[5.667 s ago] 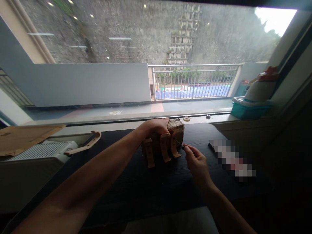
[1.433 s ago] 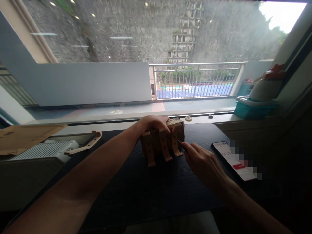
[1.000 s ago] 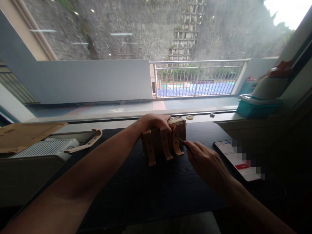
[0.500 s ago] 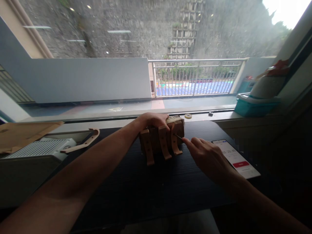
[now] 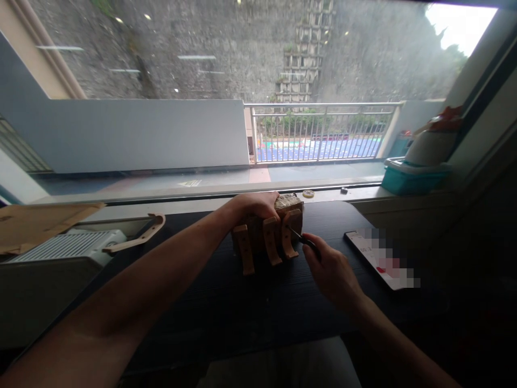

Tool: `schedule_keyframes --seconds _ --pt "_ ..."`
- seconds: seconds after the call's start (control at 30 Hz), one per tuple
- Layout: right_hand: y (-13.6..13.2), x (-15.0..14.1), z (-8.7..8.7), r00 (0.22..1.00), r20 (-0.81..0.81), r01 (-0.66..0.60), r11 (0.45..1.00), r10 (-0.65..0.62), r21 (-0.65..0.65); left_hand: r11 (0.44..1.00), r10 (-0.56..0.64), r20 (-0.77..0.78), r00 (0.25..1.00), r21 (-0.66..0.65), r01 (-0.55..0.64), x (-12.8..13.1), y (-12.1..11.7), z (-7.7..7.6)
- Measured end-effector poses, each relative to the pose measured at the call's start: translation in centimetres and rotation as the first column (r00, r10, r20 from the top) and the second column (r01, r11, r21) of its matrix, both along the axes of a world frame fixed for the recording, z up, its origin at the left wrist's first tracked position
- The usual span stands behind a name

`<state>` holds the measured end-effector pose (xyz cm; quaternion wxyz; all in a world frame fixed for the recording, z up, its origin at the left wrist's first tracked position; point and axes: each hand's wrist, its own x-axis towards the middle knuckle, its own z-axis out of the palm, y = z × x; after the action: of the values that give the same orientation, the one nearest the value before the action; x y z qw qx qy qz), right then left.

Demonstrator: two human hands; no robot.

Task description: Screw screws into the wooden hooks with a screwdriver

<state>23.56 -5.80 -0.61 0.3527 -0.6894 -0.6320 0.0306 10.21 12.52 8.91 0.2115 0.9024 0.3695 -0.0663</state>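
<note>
"Head view: what crowded in?"

"I saw the left hand (image 5: 260, 206) clasping the block (image 5: 288, 202) on the table (image 5: 242, 315), 3 wooden pieces (image 5: 290, 237) along its front. The right hand (image 5: 331, 269) gripped a thin tool (image 5: 310, 243), tip at the rightmost one. A phone (image 5: 363, 252) lay right."

"Edges?"

"The sill (image 5: 194, 206) ran behind; dark tabletop stretched frontward to its near edge."

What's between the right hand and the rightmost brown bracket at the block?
In the head view, a thin black-handled tool: the right hand holds it, its shaft pointing at the rightmost bracket; contact unclear.
</note>
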Motion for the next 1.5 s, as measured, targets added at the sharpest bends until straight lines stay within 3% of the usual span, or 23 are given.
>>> schedule_keyframes --seconds 0.07,0.17,0.23,0.27,0.33,0.43,0.5,0.57,0.63,0.73,0.83,0.93,1.0,1.1,1.13,1.2,1.27,1.3,1.4,1.47,1.5 --pt "-0.1 0.5 0.6 0.978 0.210 -0.024 1.000 0.019 0.019 1.000 0.003 -0.020 1.000 0.009 -0.003 0.1 -0.2 0.1" --pt "-0.1 0.9 0.7 0.843 0.537 -0.097 0.992 0.038 0.081 1.000 0.006 -0.027 1.000 0.027 -0.006 0.1 -0.4 0.2" --pt "0.1 0.7 0.1 0.771 0.636 -0.133 0.984 0.028 0.117 0.999 0.001 -0.021 1.000 0.032 0.000 0.1 -0.4 0.1" --pt "0.2 0.6 -0.4 0.774 0.633 -0.139 0.981 0.021 0.138 1.000 0.001 -0.019 1.000 0.031 0.000 0.0 -0.4 0.1" --pt "0.3 0.0 -1.4 0.863 0.504 -0.115 0.977 0.009 0.179 1.000 0.009 -0.021 1.000 0.023 -0.008 0.0 -0.4 0.0" --pt "0.6 -1.1 -2.4 0.999 0.035 -0.016 0.982 0.009 0.188 0.999 0.029 -0.025 0.999 0.026 -0.028 0.0 -0.4 -0.1" --pt "0.6 -1.5 -2.6 0.965 -0.262 0.029 0.987 0.013 0.157 0.999 0.035 -0.021 0.999 0.032 -0.035 0.0 -0.5 -0.1" --pt "0.6 -1.6 -2.3 0.929 -0.371 0.032 0.994 0.010 0.106 0.999 0.040 -0.015 0.999 0.038 -0.040 0.0 -0.5 -0.1" --pt "0.4 -1.3 -1.7 0.965 -0.261 0.014 0.999 -0.002 0.043 0.999 0.038 -0.012 0.999 0.035 -0.037 0.0 -0.5 -0.1" --pt "0.0 -0.4 -0.6 0.990 0.140 -0.002 0.998 -0.007 0.065 0.999 0.033 -0.016 0.999 0.031 -0.032 0.0 -0.5 0.0" --pt "-0.1 0.3 -0.1 0.874 0.485 -0.093 0.980 -0.005 0.177 0.999 0.032 -0.028 0.999 0.031 -0.031 0.0 -0.5 0.0" --pt "0.2 0.6 -0.7 0.795 0.606 -0.185 0.956 0.010 0.226 0.999 0.030 -0.027 0.999 0.042 -0.028 -0.1 -0.5 -0.1" --pt "0.5 0.4 -1.4 0.858 0.514 -0.189 0.944 0.024 0.272 0.999 0.027 -0.021 0.999 0.044 -0.026 -0.2 -0.4 -0.2" --pt "0.9 -0.6 -2.5 0.998 0.063 -0.043 0.946 0.024 0.321 0.999 0.023 -0.015 1.000 0.039 -0.022 -0.2 -0.3 -0.4" --pt "0.9 -1.0 -2.7 0.990 -0.140 0.028 0.953 0.015 0.303 0.999 0.023 -0.015 1.000 0.043 -0.022 -0.2 -0.3 -0.4" --pt "1.0 -1.6 -2.9 0.874 -0.486 0.127 0.970 -0.012 0.205 0.998 0.023 -0.022 0.999 0.055 -0.022 -0.1 -0.3 -0.4" --pt "0.9 -1.7 -2.7 0.765 -0.644 0.130 0.986 -0.032 0.105 0.998 0.025 -0.028 0.999 0.060 -0.023 -0.1 -0.4 -0.3" --pt "0.8 -1.6 -2.4 0.759 -0.650 0.105 0.992 -0.031 0.075 0.998 0.028 -0.031 0.999 0.056 -0.026 0.0 -0.5 -0.3" --pt "0.3 -0.5 -1.4 0.904 -0.427 0.058 0.996 -0.025 0.066 0.999 0.034 -0.034 0.999 0.030 -0.033 0.1 -0.8 0.0" --pt "-0.1 0.1 -0.8 0.991 -0.134 0.025 0.993 -0.009 0.118 0.999 0.031 -0.038 0.999 0.018 -0.031 0.1 -0.9 0.2" --pt "-0.2 0.3 -0.6 0.999 0.032 -0.017 0.988 0.013 0.154 1.000 0.027 -0.038 0.999 0.017 -0.027 0.1 -1.0 0.3"
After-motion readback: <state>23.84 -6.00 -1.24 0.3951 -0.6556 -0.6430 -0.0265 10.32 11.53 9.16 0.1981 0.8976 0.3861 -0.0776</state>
